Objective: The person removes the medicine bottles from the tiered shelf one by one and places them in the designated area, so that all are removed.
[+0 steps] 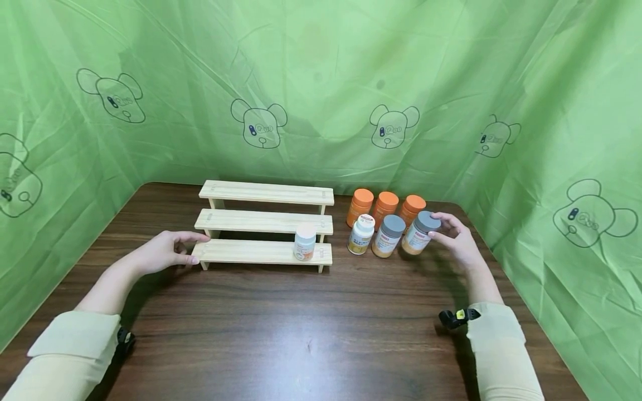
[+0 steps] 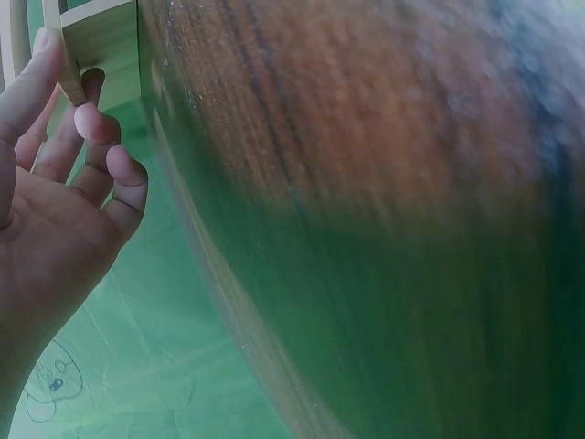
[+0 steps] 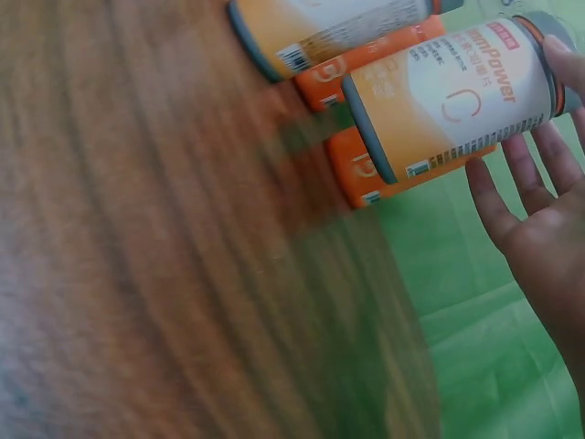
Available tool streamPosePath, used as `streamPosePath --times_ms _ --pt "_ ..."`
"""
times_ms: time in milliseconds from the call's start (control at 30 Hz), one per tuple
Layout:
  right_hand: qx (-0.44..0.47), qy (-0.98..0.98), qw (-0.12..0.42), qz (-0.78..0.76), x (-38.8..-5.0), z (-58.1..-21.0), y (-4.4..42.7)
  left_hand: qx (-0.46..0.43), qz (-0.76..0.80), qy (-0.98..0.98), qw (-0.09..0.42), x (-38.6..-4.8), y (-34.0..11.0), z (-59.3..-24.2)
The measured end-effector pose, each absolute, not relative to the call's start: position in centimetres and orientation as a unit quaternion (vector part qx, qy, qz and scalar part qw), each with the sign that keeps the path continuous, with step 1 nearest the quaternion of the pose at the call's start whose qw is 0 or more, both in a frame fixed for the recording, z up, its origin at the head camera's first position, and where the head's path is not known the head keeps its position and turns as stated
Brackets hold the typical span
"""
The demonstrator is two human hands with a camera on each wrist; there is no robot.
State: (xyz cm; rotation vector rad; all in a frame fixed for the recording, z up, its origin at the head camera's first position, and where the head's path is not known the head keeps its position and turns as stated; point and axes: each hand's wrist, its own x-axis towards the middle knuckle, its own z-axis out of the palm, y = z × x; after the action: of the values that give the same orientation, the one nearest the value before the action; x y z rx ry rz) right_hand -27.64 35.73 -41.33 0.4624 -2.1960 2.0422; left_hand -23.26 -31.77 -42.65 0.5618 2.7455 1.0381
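Note:
My left hand [image 1: 161, 253] pinches the left end of the lowest step of a three-tier wooden display rack [image 1: 251, 252]; the left wrist view shows the thumb and fingers at the board's end [image 2: 71, 78]. A white-capped bottle [image 1: 304, 245] stands upright near that step's right end. On the right, my right hand [image 1: 460, 245] grips a grey-capped supplement bottle [image 1: 416, 239] by its cap. This bottle is tilted, its cap leaning toward the hand. Its orange and white label [image 3: 448, 101] faces the right wrist camera.
Left of the gripped bottle stand another grey-capped bottle [image 1: 387, 239] and a white-capped bottle with a yellow label [image 1: 360, 236]. Behind them is a row of three orange bottles [image 1: 359, 207]. A green curtain [image 1: 321, 83] surrounds the dark wooden table [image 1: 301, 345].

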Motion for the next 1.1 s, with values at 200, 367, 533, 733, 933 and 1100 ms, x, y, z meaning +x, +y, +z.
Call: streamPosePath --times_ms 200,367,533,733,933,1100 --pt "0.084 -0.756 0.048 0.647 -27.7 -42.6 35.5 0.185 0.347 0.916 0.077 -23.2 -31.6 -42.5" --pt "0.069 -0.779 0.035 0.622 -27.8 -43.4 35.8 0.194 0.346 0.915 0.075 -23.3 -31.6 -42.5" --pt "0.090 -0.774 0.035 0.626 -27.8 -43.3 35.8 0.190 0.344 0.916 0.077 -23.3 -31.6 -42.6" --pt "0.118 -0.764 0.036 0.633 -27.9 -42.9 35.4 0.183 0.343 0.918 0.082 -23.3 -31.8 -42.8" --pt "0.165 -0.765 0.038 0.622 -27.7 -42.1 35.3 0.179 0.344 0.918 0.085 -23.3 -31.8 -42.8" --pt "0.191 -0.806 0.065 0.556 -27.7 -40.4 35.3 0.185 0.341 0.919 0.074 -23.2 -31.8 -42.7"
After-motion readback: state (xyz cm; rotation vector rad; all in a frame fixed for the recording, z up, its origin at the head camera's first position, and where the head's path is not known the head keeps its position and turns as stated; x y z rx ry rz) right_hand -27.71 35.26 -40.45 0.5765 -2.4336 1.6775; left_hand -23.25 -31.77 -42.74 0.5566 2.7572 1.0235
